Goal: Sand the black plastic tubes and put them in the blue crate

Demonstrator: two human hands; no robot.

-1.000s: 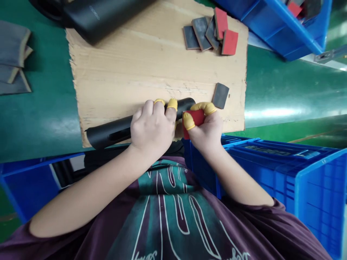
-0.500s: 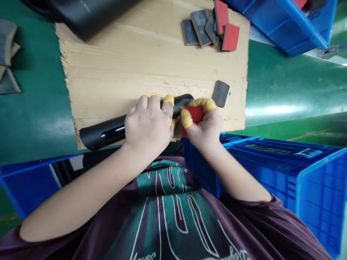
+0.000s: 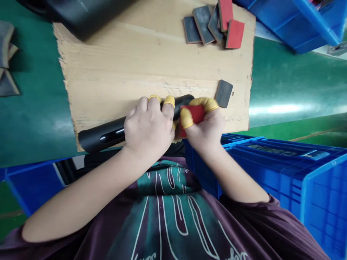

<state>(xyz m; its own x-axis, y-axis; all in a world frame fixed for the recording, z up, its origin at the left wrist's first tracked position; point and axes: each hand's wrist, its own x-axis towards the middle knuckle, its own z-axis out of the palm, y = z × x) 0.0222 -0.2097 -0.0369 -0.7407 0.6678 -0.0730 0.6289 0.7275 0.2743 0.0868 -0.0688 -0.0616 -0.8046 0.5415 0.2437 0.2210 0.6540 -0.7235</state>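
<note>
Matte black cylindrical tube (image 3: 108,133) with a long narrow slot lies across the near edge of a rough-cut tan cardboard sheet (image 3: 135,61), its body running under the left hand (image 3: 148,131). That hand is closed over the tube, pressing it down against the cardboard, with yellow rubber finger cots (image 3: 169,101) on its fingertips. The right hand (image 3: 206,124), also wearing cots, is pinched shut on a small flat red-backed pad (image 3: 196,117), thumb and fingers gripping its edges. The pad sits at the tube's far end, touching or just beside it; the fingers hide which.

Just beyond the right hand lies a single flat grey pad (image 3: 223,94). Farther up the cardboard, a loose pile of grey and red pads (image 3: 208,25) overlaps. A larger black cylindrical object (image 3: 81,14) rests at the top left of the sheet. The cardboard sits on a green bench (image 3: 292,79), with folded grey pieces (image 3: 5,61) at its left. Blue plastic crates (image 3: 282,169) stand at the right, below the bench edge.
</note>
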